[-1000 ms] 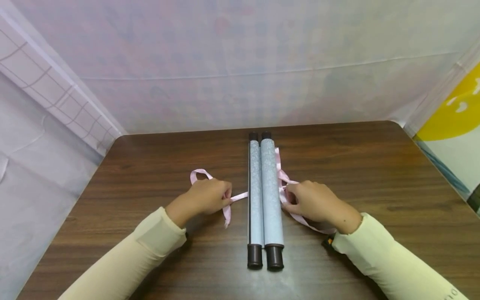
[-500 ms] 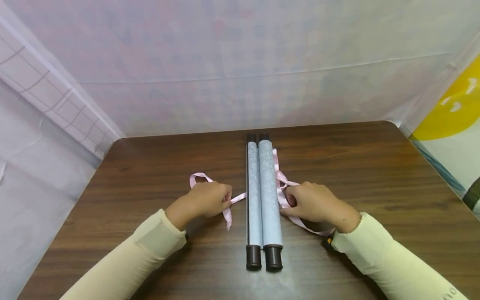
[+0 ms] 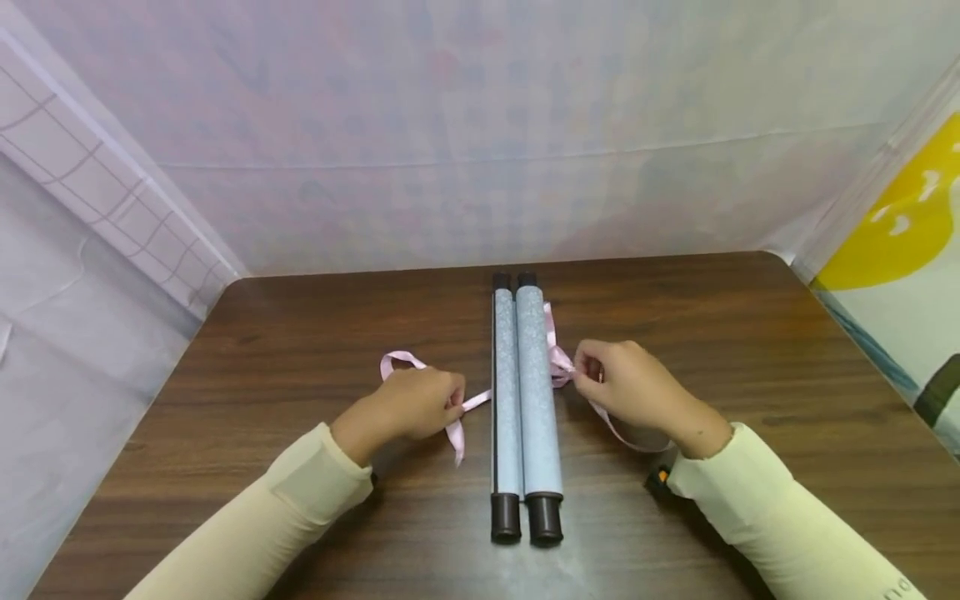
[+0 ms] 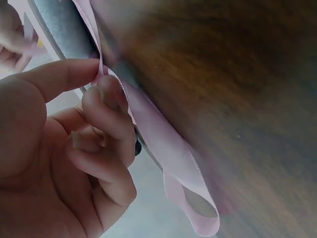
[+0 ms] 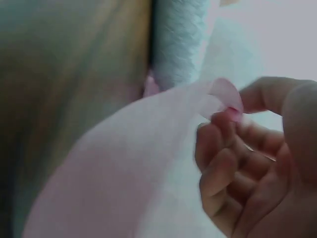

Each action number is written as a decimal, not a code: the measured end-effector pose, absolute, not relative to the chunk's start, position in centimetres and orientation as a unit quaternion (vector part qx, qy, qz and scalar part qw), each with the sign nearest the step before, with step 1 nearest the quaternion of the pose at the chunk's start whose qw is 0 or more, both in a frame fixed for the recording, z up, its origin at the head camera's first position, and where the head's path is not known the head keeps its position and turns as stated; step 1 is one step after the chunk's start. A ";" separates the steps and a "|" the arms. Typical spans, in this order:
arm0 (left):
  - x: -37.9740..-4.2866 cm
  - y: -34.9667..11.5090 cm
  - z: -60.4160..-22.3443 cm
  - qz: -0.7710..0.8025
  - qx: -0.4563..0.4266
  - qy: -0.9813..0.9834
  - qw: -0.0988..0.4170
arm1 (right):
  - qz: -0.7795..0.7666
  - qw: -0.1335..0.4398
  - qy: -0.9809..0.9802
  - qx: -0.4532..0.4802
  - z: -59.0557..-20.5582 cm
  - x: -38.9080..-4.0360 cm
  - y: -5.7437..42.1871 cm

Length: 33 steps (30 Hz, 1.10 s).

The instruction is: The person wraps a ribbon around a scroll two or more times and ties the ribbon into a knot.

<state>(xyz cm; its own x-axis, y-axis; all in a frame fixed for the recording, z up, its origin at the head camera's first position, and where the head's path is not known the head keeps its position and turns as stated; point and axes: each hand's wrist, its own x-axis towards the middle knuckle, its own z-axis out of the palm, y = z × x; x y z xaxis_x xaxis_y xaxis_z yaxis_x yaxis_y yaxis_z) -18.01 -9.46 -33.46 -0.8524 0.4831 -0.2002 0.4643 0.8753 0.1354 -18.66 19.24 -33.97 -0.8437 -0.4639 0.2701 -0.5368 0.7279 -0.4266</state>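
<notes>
Two pale blue rolls of a scroll (image 3: 540,392) with dark end knobs lie side by side on the table. To their left, my left hand (image 3: 408,404) pinches a pink ribbon (image 3: 477,401) between thumb and index finger, and a loop and a loose end hang around the hand. In the left wrist view the ribbon (image 4: 161,134) runs through the fingertips. My right hand (image 3: 633,387), right of the rolls, pinches pink ribbon (image 3: 561,363) that bunches against the right roll. The right wrist view has the ribbon (image 5: 138,144) large and blurred, its fold between thumb and index finger.
The brown wooden table (image 3: 315,317) extends around the scroll on all sides. A pale patterned curtain (image 3: 480,150) hangs along its back edge. A yellow printed shape (image 3: 892,225) shows on the hanging at the right.
My right hand has risen slightly and drawn back from the roll, pulling the ribbon with it. The ribbon beside the roll has tightened into a bunch. My left hand stays almost still.
</notes>
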 end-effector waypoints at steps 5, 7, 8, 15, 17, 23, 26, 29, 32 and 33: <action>-17.8 -9.3 -33.1 0.021 0.249 0.964 0.093 | 0.341 0.129 -0.894 0.260 -32.7 -19.5 19.5; -17.7 -9.2 -32.7 0.017 0.253 0.964 0.079 | 0.360 0.142 -0.885 0.259 -32.3 -19.9 19.3; -17.7 -9.1 -32.5 0.020 0.256 0.964 0.070 | 0.366 0.146 -0.882 0.259 -32.0 -20.0 19.2; -17.2 -7.8 -31.4 0.082 0.272 0.959 0.004 | 0.375 0.127 -0.880 0.263 -29.7 -21.7 18.6; -16.9 -7.1 -31.3 0.085 0.285 0.955 -0.016 | 0.373 0.119 -0.882 0.264 -28.9 -22.3 18.5; -15.7 -5.1 -30.8 0.105 0.343 0.932 -0.050 | 0.368 0.110 -0.881 0.275 -26.4 -23.6 17.7; -15.2 -3.9 -30.6 0.113 0.368 0.921 -0.053 | 0.370 0.101 -0.881 0.278 -25.5 -24.1 17.4; -14.8 -2.3 -30.6 0.107 0.396 0.910 -0.058 | 0.375 0.081 -0.880 0.280 -24.8 -24.4 17.0; -14.5 -0.5 -30.9 0.089 0.429 0.896 -0.071 | 0.383 0.052 -0.876 0.290 -24.2 -24.5 16.7; -14.4 0.0 -31.0 0.082 0.439 0.891 -0.074 | 0.383 0.044 -0.874 0.296 -24.2 -24.6 16.6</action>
